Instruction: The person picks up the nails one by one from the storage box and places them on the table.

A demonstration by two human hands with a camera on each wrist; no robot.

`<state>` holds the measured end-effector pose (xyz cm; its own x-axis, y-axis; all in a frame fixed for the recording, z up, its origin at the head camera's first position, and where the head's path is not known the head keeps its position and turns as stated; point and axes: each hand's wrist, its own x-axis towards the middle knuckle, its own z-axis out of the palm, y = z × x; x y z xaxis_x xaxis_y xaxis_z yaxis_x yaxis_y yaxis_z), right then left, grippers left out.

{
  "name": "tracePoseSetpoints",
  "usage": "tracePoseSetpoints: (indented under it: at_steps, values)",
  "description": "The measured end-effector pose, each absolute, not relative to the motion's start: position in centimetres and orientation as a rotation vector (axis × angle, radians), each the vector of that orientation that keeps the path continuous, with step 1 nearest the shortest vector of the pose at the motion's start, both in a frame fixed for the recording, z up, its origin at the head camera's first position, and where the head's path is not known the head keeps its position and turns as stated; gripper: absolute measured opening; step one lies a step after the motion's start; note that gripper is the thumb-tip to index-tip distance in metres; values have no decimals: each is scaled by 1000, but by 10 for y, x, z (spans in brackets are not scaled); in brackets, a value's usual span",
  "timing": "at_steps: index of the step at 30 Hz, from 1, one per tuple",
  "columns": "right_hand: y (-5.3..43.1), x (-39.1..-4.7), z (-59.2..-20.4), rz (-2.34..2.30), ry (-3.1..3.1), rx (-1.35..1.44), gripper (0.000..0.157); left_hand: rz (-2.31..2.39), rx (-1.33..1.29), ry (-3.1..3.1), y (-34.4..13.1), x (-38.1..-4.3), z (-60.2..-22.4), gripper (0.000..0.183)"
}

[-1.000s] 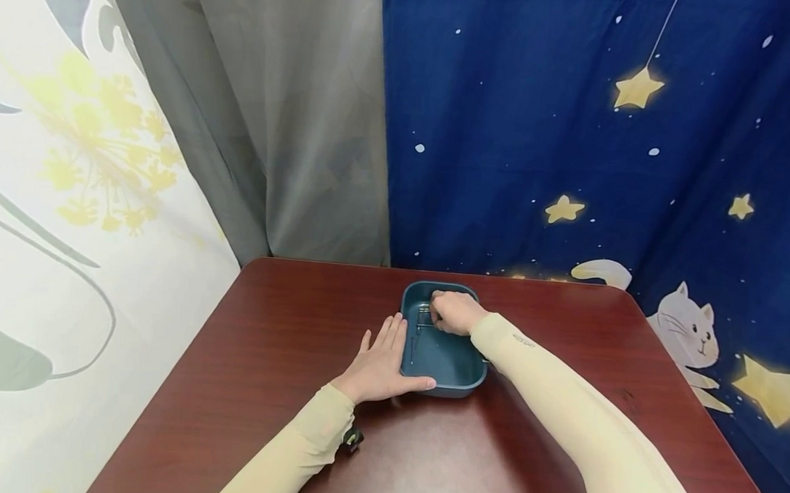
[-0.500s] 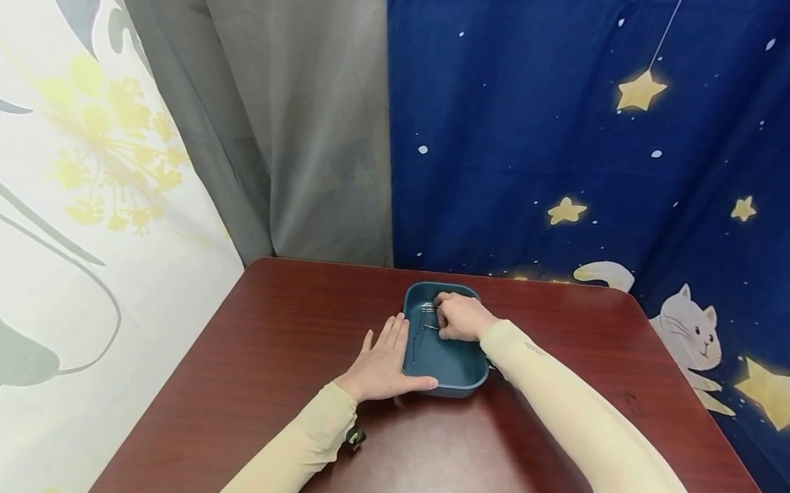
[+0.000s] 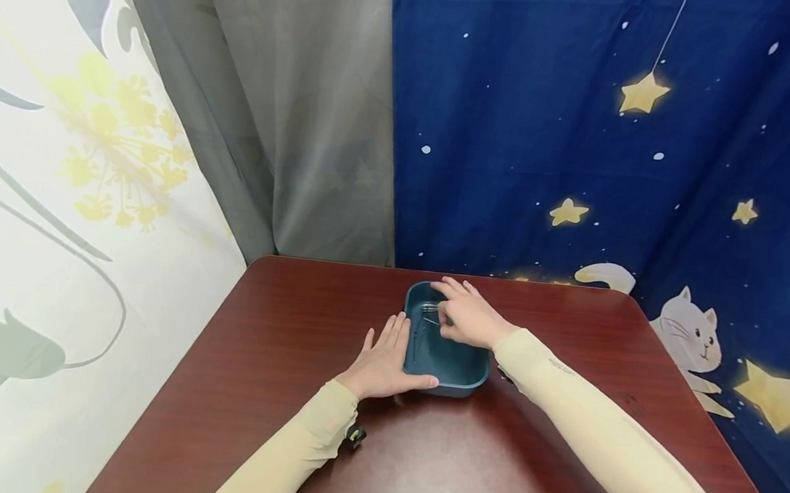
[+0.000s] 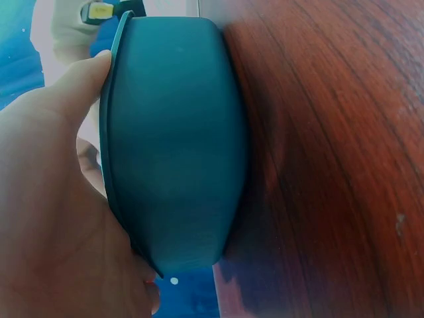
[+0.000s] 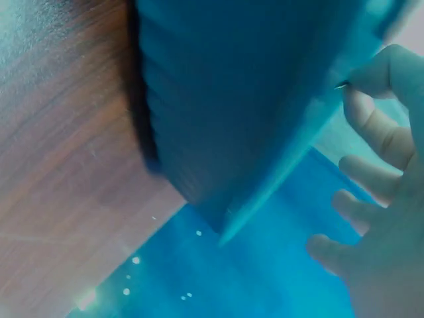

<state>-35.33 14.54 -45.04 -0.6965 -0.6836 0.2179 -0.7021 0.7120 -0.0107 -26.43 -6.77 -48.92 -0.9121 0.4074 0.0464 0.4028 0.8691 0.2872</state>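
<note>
From my distant seat I saw the teal, round-cornered, plastic-looking rectangular box near the far edge of the glossy red-brown wooden counter; thin, straight, dark metal-looking rods lay inside it, toward its left wall. The left hand was spread wide, straight fingers along the left rim and thumb over the near rim; the right hand hung over the box's right part, thumb and forefinger pinching a slim, silvery rod — a glint showed at the fingertips in the right wrist view — with the other fingers splayed clear.

The step, as I judged it, was placing or turning single rods within the box; I could not tell which. Doing it well called for steady, gentle left-hand pressure, so the box would not slide; a light pinch, since so thin a rod could roll; and a low, level path — dragging might have knocked its neighbours askew.
</note>
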Motion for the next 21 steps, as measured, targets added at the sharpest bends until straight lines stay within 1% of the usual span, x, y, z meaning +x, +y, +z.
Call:
tracePoseSetpoints:
  at_steps: [12, 21]
  values:
    - [187, -328, -425, 207, -2665, 820, 10, 475, 652, 3028, -68, -262, -489, 121]
    - [237, -315, -426, 239, -2667, 665, 12, 492, 647, 3032, -69, -261, -488, 120]
